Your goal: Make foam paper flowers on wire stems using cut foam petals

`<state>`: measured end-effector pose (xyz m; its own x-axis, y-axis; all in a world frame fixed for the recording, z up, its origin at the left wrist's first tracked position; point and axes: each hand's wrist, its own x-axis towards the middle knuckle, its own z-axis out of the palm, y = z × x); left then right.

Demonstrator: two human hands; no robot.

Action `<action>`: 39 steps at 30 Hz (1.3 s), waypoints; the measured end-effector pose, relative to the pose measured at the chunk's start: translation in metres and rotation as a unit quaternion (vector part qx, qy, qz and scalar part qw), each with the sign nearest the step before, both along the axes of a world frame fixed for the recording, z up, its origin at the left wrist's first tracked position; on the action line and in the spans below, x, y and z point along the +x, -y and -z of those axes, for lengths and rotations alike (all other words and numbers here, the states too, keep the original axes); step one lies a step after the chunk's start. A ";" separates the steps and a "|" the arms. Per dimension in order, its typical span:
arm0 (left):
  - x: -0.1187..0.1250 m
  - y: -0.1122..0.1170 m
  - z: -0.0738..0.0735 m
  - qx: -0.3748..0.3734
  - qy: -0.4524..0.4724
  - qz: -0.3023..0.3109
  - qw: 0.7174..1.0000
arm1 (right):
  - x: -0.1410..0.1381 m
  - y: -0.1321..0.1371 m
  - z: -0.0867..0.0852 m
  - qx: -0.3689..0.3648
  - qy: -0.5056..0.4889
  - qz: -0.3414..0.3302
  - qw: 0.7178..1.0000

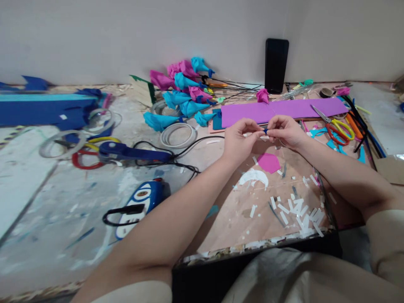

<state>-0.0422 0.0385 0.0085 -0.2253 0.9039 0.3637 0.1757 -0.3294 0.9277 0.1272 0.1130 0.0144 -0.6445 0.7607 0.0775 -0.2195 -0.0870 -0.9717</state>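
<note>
My left hand (241, 139) and my right hand (285, 131) meet over the board, fingertips pinched on a small dark blue piece (265, 131). Most of the piece is hidden by the fingers, so its exact shape and material do not show. Just below lies a pink many-sided cutout (268, 163), with a white crescent-shaped scrap (254, 179) beside it. Behind my hands stretches a long purple sheet (296, 110), and a single pink paper flower (262, 96) rests at its far edge.
Pink and blue paper flowers (186, 103) on dark stems lie at the back. A black phone (276, 66) leans on the wall. Scissors (339, 130) are at right; a blue corded tool (132, 153), tape rolls (178, 135) and a blue-white device (142, 198) are left. White strips (299, 212) litter the board.
</note>
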 end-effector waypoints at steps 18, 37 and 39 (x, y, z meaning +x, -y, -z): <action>-0.001 -0.003 0.010 -0.030 -0.004 -0.028 0.999 | -0.002 0.004 -0.002 0.134 0.071 0.081 0.985; 0.002 -0.006 0.012 -0.029 0.033 0.032 0.999 | -0.001 0.008 -0.004 0.196 0.135 0.160 0.958; 0.001 -0.006 0.013 -0.024 0.019 0.023 0.999 | -0.002 0.007 -0.003 0.176 0.122 0.148 0.966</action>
<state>-0.0412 0.0446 -0.0042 -0.1961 0.9296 0.3120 0.1257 -0.2917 0.9482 0.1256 0.1059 0.0170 -0.4341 0.8687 0.2385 0.0544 0.2895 -0.9556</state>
